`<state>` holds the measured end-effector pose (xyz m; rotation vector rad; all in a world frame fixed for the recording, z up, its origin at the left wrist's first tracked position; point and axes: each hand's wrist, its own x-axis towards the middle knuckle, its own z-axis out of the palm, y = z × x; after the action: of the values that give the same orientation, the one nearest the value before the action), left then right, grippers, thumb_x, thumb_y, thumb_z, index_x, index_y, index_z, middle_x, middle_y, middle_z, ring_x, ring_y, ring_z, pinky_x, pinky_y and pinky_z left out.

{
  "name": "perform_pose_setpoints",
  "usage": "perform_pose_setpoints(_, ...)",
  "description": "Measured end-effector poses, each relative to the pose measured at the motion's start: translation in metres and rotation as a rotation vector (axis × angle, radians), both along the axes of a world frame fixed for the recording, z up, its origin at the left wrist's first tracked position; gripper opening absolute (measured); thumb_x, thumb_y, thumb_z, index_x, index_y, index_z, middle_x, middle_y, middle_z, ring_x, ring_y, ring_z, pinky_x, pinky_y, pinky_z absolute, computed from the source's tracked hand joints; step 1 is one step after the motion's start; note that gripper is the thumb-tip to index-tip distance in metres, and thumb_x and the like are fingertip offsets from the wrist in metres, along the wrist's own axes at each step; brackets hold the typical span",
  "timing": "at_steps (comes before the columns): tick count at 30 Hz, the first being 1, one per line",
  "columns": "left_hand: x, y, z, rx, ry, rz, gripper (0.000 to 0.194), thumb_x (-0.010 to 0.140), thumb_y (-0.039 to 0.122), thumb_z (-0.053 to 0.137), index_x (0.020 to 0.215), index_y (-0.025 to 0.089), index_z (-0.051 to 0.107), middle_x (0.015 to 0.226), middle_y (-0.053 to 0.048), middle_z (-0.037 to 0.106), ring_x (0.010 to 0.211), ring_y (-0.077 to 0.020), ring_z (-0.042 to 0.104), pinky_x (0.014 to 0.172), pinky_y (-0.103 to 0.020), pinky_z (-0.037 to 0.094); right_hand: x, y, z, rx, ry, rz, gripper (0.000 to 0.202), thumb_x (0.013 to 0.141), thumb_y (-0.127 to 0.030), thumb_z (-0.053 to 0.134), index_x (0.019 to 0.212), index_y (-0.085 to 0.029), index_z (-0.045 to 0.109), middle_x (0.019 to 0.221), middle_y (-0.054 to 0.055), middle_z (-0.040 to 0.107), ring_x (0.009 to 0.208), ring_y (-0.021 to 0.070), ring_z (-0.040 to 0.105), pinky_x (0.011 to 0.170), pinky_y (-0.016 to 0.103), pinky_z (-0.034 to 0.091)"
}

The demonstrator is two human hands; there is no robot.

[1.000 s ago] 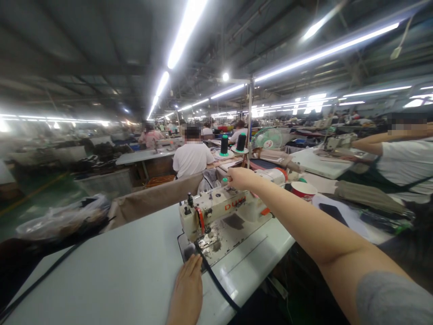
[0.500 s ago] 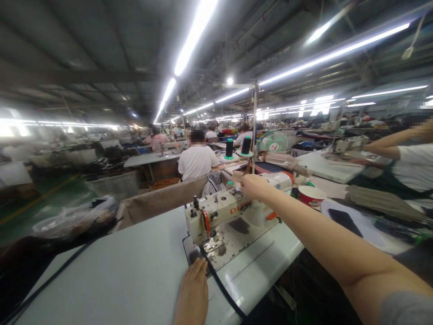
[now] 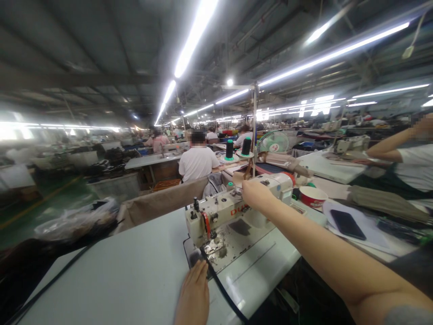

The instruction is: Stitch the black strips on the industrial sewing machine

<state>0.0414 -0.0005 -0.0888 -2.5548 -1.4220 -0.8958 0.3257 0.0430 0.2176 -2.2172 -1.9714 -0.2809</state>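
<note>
A white sewing machine [image 3: 216,214] with orange lettering stands on the pale worktable [image 3: 111,271]. My left hand [image 3: 193,291] lies flat in front of the needle area, fingers stretched out and close together, its fingertips beside a black strip [image 3: 221,284]. That strip runs from under the presser foot area down over the table's front edge. Across the machine reaches my right arm. My right hand [image 3: 255,193] is on top of the machine arm, its fingers closed near small metal parts and a small green spool [image 3: 230,186]; what they grip is hidden.
Two black thread cones [image 3: 246,145] stand behind the machine, near a green fan [image 3: 273,142]. At right are a red-and-white bowl [image 3: 313,197] and a dark phone [image 3: 347,224] on paper. Co-workers sit ahead [image 3: 198,160] and at far right [image 3: 414,160]. A plastic bag [image 3: 76,221] lies left.
My right forearm has shifted slightly left and down, uncovering more of the machine's right end. The left hand has hardly moved.
</note>
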Motion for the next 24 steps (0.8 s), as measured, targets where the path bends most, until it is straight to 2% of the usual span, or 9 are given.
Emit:
perform_pose_setpoints(3, 0.0, 0.002, -0.003, -0.011, -0.02, 0.003, 0.049, 0.092, 0.014, 0.041, 0.132, 0.016, 0.071, 0.14, -0.011, 0.068, 0.131, -0.0269, 0.063, 0.113, -0.048, 0.052, 0.004, -0.001, -0.003, -0.02, 0.022, -0.036, 0.031, 0.095, -0.014, 0.05, 0.108, -0.009, 0.077, 0.11, 0.026, 0.076, 0.111, 0.0333, 0.072, 0.091, 0.035, 0.053)
perform_pose_setpoints(6, 0.0, 0.004, -0.005, -0.025, -0.029, -0.008, 0.049, 0.093, 0.015, 0.04, 0.132, 0.015, 0.07, 0.14, -0.012, 0.068, 0.131, -0.0281, 0.063, 0.113, -0.049, 0.053, 0.007, 0.004, -0.002, -0.022, 0.059, -0.056, 0.03, 0.092, -0.013, 0.053, 0.108, -0.011, 0.079, 0.109, 0.025, 0.077, 0.11, 0.0322, 0.073, 0.089, 0.034, 0.053)
perform_pose_setpoints(10, 0.001, 0.004, -0.008, -0.013, -0.032, -0.003, 0.049, 0.093, 0.015, 0.041, 0.132, 0.017, 0.071, 0.139, -0.011, 0.068, 0.131, -0.027, 0.063, 0.112, -0.046, 0.053, 0.008, 0.014, -0.002, 0.014, 0.114, -0.065, 0.031, 0.096, -0.024, 0.054, 0.109, -0.013, 0.079, 0.112, 0.023, 0.077, 0.11, 0.0331, 0.073, 0.088, 0.036, 0.053)
perform_pose_setpoints(13, 0.0, 0.006, -0.012, -0.019, -0.03, 0.009, 0.05, 0.093, 0.015, 0.041, 0.133, 0.017, 0.07, 0.141, -0.011, 0.068, 0.133, -0.0272, 0.062, 0.112, -0.046, 0.053, 0.008, 0.018, -0.007, 0.062, 0.173, -0.038, 0.034, 0.098, -0.037, 0.055, 0.118, -0.022, 0.078, 0.117, 0.014, 0.078, 0.109, 0.0289, 0.073, 0.087, 0.034, 0.052)
perform_pose_setpoints(15, -0.002, 0.011, -0.016, -0.033, -0.007, 0.006, 0.05, 0.093, 0.015, 0.041, 0.135, 0.016, 0.069, 0.142, -0.011, 0.066, 0.134, -0.0277, 0.061, 0.111, -0.046, 0.054, 0.008, 0.018, -0.011, 0.088, 0.211, -0.013, 0.032, 0.098, -0.04, 0.057, 0.12, -0.028, 0.077, 0.115, 0.008, 0.079, 0.106, 0.0246, 0.073, 0.083, 0.029, 0.051)
perform_pose_setpoints(18, -0.01, 0.023, -0.027, -0.048, 0.044, -0.057, 0.051, 0.092, 0.015, 0.044, 0.136, 0.017, 0.069, 0.143, -0.01, 0.066, 0.133, -0.0275, 0.062, 0.107, -0.042, 0.058, 0.008, 0.013, -0.018, 0.125, 0.242, 0.022, 0.028, 0.1, -0.039, 0.057, 0.116, -0.029, 0.077, 0.112, 0.004, 0.079, 0.102, 0.021, 0.073, 0.08, 0.026, 0.048)
perform_pose_setpoints(21, -0.017, 0.036, -0.039, -0.032, 0.071, -0.105, 0.053, 0.088, 0.014, 0.048, 0.136, 0.02, 0.069, 0.143, -0.008, 0.066, 0.13, -0.0268, 0.064, 0.104, -0.039, 0.059, 0.009, 0.008, -0.022, 0.156, 0.242, 0.054, 0.026, 0.101, -0.037, 0.056, 0.114, -0.028, 0.076, 0.112, 0.003, 0.079, 0.104, 0.02, 0.071, 0.083, 0.025, 0.047)
perform_pose_setpoints(24, -0.02, 0.046, -0.048, -0.001, 0.1, -0.121, 0.056, 0.084, 0.012, 0.051, 0.136, 0.023, 0.07, 0.142, -0.007, 0.066, 0.128, -0.027, 0.066, 0.101, -0.037, 0.061, 0.009, 0.008, -0.023, 0.169, 0.228, 0.027, 0.026, 0.1, -0.032, 0.053, 0.113, -0.024, 0.075, 0.109, 0.007, 0.079, 0.103, 0.0229, 0.072, 0.083, 0.027, 0.047)
